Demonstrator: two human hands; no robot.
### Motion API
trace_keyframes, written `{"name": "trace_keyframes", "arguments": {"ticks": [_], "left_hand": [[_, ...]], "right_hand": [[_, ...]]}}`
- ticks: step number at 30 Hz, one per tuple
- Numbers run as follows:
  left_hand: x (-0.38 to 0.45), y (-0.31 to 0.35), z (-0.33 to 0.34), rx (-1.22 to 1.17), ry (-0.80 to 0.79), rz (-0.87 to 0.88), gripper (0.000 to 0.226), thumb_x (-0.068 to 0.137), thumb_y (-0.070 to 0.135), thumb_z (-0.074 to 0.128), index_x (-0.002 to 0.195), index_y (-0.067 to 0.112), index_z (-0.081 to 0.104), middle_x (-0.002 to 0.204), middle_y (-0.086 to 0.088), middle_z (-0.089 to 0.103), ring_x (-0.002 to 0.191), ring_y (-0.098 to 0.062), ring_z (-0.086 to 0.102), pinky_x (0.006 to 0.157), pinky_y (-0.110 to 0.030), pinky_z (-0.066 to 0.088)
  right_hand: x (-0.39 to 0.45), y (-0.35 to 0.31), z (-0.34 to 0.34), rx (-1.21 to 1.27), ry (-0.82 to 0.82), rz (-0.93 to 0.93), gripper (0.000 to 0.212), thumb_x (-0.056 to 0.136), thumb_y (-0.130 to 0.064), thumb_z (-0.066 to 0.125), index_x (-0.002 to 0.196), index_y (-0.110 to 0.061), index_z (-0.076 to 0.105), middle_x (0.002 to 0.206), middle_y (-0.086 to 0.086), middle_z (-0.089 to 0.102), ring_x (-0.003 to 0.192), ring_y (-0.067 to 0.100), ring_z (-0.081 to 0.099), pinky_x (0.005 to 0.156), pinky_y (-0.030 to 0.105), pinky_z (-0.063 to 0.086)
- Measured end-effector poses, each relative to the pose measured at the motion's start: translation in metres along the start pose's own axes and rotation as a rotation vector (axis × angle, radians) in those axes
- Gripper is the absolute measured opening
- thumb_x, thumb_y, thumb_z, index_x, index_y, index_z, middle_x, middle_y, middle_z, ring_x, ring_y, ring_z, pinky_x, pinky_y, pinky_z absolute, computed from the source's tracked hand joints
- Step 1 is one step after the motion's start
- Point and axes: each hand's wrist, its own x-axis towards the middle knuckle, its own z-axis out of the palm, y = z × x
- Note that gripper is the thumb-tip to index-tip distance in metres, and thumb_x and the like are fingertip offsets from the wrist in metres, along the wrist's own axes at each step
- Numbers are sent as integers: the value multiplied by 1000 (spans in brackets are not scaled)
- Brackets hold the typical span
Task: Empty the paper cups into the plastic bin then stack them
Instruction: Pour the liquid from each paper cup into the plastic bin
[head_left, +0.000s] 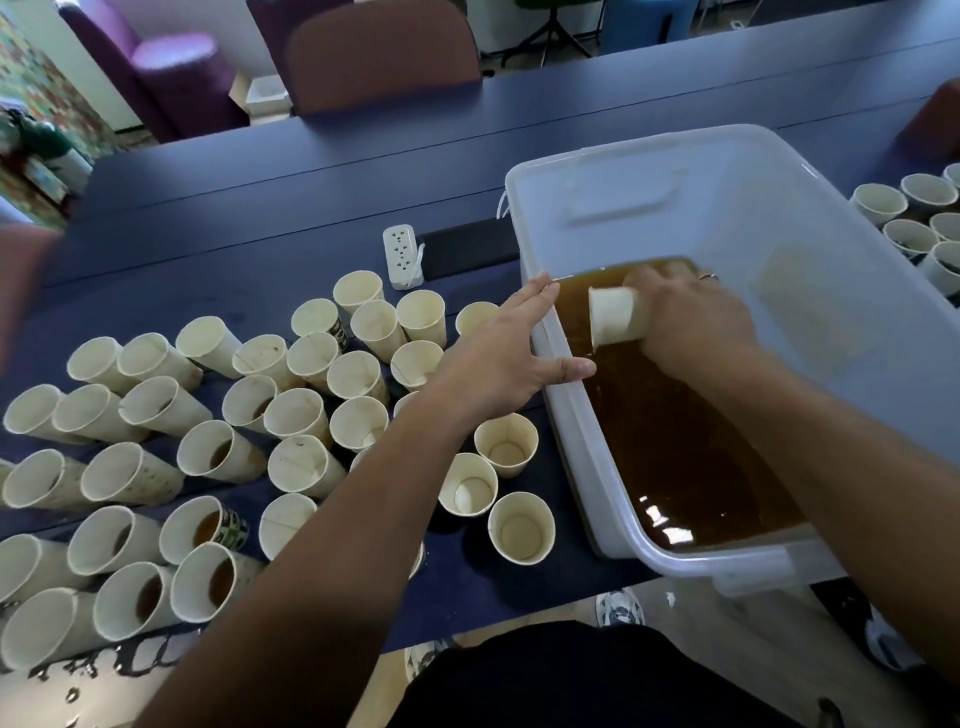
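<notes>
The right hand (691, 322) holds a cup (615, 316) tipped over the bin (571, 431), pouring, while the left hand (506, 353), fingers straight, steadies its rim; next, stacking it calls for an upright turn.

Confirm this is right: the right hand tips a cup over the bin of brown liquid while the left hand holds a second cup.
Not quite. In the head view the left hand holds no cup; it rests open on the bin rim. The right hand does tip a cup over the brown liquid.
</notes>
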Motion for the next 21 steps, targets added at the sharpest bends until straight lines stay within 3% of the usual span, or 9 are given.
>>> {"name": "trace_keyframes", "arguments": {"ticks": [3,5,8,10,14,18,21], "left_hand": [[-8,2,-14,-25,144,1,78,90,52,69,156,32,35,164,8,30,140,-19,45,112,-44,44],[-17,2,-34,-130,250,-20,58,96,48,63,149,28,47,147,6,54,128,-16,56,105,-40,49],[-37,3,-70,-230,412,-18,33,102,39,57,130,23,64,104,8,71,84,-7,69,68,-21,53],[-51,5,-90,-203,499,-19,29,104,36,56,123,20,69,93,8,71,68,-9,71,56,-16,48],[-89,-11,-123,-162,656,-117,16,98,24,65,107,16,76,86,0,75,57,-11,70,52,-17,48],[-136,-46,-137,-118,742,-277,10,91,20,67,90,22,77,65,10,71,52,-5,65,53,-17,47],[-180,-77,-137,-104,792,-430,12,91,20,67,82,27,71,64,8,71,52,-8,66,61,-27,55]], "right_hand": [[-3,-15,-32,185,210,4,50,83,-17,73,126,-20,49,116,13,54,104,41,56,78,45,46],[-6,-36,-50,343,276,-62,60,79,-17,78,130,-21,47,120,13,53,105,39,55,78,45,46],[-7,-72,-63,546,239,-200,68,76,-21,83,133,-22,45,125,9,55,110,32,56,81,42,50],[-8,-97,-64,631,193,-289,72,76,-26,85,134,-20,43,126,5,56,108,24,55,82,40,50],[-14,-150,-62,721,49,-467,82,74,-31,86,137,-19,36,132,2,51,107,13,47,82,28,42],[-16,-192,-53,549,-276,-672,112,65,-44,90,146,-37,15,144,3,36,128,28,41,105,56,41],[-14,-223,-48,349,-427,-782,102,75,-35,85,149,-43,15,147,0,38,130,29,42,104,51,42]]}}
